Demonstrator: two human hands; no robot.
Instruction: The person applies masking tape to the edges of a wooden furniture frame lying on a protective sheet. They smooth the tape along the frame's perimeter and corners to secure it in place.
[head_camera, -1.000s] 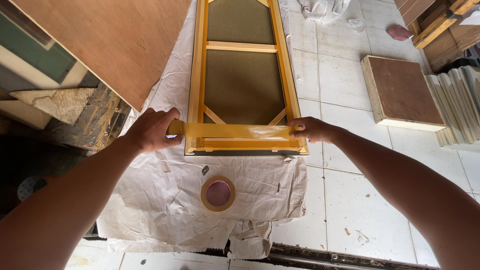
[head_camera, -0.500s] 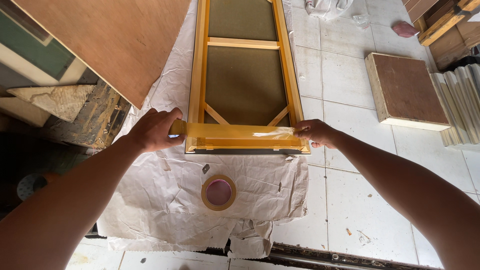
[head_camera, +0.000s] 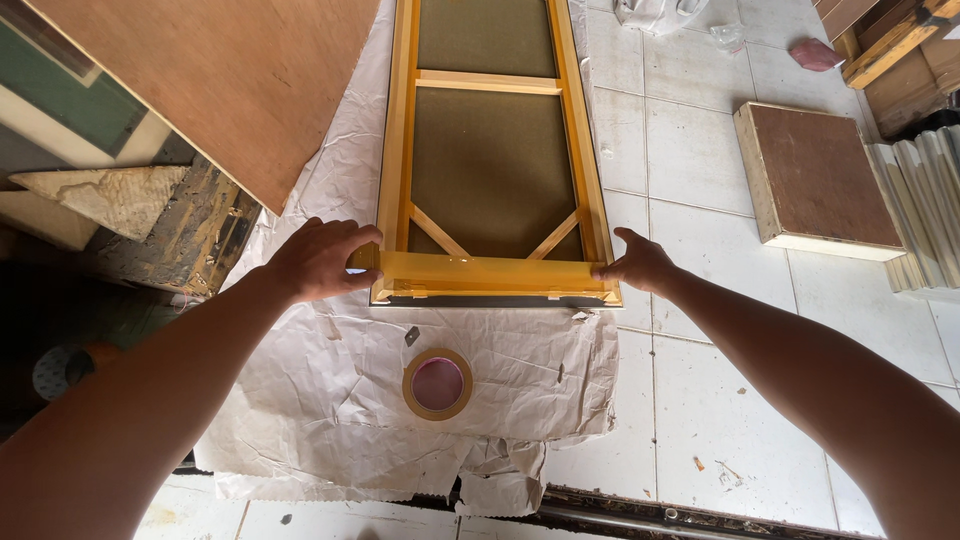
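Left hand (head_camera: 320, 260) laid over the near left corner of the yellow wooden frame (head_camera: 400, 130), fingers curled round the end of the bottom rail (head_camera: 490, 272), thumb tucked underneath; gripping the rail end or only pressing it, cannot tell, since the palm side is hidden. Right hand (head_camera: 640, 265) at the opposite end of the same rail, fingers spread and flat against the outer corner, thumb raised, not closed round anything. Glossy strip along the rail between both hands, looking like clear tape; its edges hard to make out against the yellow wood.

Frame lying flat on crumpled white paper (head_camera: 330, 400), long side running away from the person, far end cut off by the top edge. Dark olive mesh or cloth panel (head_camera: 490, 170) inside it, with a crossbar higher up and two short diagonal braces just above the bottom rail. Black edge showing under the rail; its material unclear.

Roll of tape (head_camera: 438, 384) on the paper, near the rail and between the two forearms. Large plywood sheet (head_camera: 230, 80) to the left, overlapping the paper's edge and hiding what lies beneath it. Rough boards and dark clutter further left, partly in shadow. On the white floor tiles (head_camera: 700, 400) to the right, a square brown-topped board (head_camera: 815, 175), beside it a stack of pale slats (head_camera: 925, 210) cut off by the picture's edge.
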